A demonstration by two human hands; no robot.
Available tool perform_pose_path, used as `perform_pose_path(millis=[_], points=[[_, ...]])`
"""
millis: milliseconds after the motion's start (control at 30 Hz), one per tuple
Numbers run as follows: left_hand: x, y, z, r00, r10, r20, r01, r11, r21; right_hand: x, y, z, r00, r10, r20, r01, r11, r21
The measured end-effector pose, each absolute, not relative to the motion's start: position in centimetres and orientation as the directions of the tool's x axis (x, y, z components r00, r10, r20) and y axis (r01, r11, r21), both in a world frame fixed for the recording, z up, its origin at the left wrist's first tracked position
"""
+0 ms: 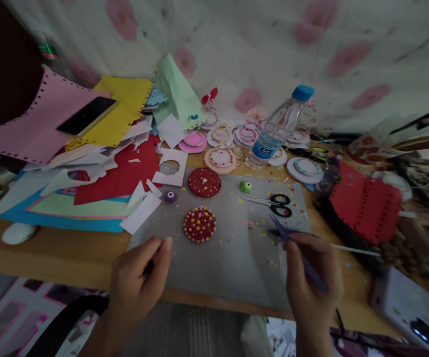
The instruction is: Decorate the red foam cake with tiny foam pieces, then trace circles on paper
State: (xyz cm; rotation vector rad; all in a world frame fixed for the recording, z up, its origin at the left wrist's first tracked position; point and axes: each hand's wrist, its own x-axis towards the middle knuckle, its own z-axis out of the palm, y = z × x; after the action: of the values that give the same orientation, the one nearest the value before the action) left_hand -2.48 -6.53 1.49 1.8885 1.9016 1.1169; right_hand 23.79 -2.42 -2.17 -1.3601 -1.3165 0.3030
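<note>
My left hand [142,272] is curled into a loose fist over the front left of the grey cutting mat [233,267], with nothing showing in it. In my right hand [313,282], thumb and fingers close on slim purple tweezers [279,228], whose tip points away over the mat. Just beyond my left hand lies a dark red disc [199,224] covered in small yellow and pink pieces. Behind it is a second red disc [204,182] with few pale dots. Black-handled scissors [270,202] lie beyond the tweezers. A dark pointed tool beneath the tweezers is partly hidden.
Coloured paper [125,168] and white scraps pile up on the left, with a phone [87,115] on top. Behind the mat stand a water bottle [277,129] and several beaded rings on round cards. A red punched piece [366,201] and a pale device [402,302] are at right.
</note>
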Motion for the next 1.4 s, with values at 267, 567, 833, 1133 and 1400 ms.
perform_pose_path(millis=[267,567,833,1133,1400], points=[[-1.5,-6.1,1.8,-0.070,0.925,0.374,0.755,-0.196,0.625,23.6,-2.0,-4.5,0.044,0.869,0.494,0.679,0.337,-0.652],[-2.4,-6.8,1.0,-0.100,0.949,0.300,0.757,-0.122,0.642,22.6,-1.2,-5.5,-0.058,0.864,0.500,0.701,0.391,-0.596],[-1.3,-6.1,1.3,-0.087,0.987,0.134,0.570,-0.061,0.819,21.8,-2.3,-3.3,0.258,0.836,0.483,0.408,0.359,-0.839],[2.8,-4.1,3.5,0.159,0.975,-0.157,0.149,0.134,0.980,20.2,-4.4,2.1,0.149,0.824,0.546,0.101,0.537,-0.838],[2.9,-4.7,3.6,0.188,0.948,-0.257,-0.046,0.269,0.962,19.5,-5.1,2.8,0.005,0.837,0.547,0.112,0.543,-0.832]])
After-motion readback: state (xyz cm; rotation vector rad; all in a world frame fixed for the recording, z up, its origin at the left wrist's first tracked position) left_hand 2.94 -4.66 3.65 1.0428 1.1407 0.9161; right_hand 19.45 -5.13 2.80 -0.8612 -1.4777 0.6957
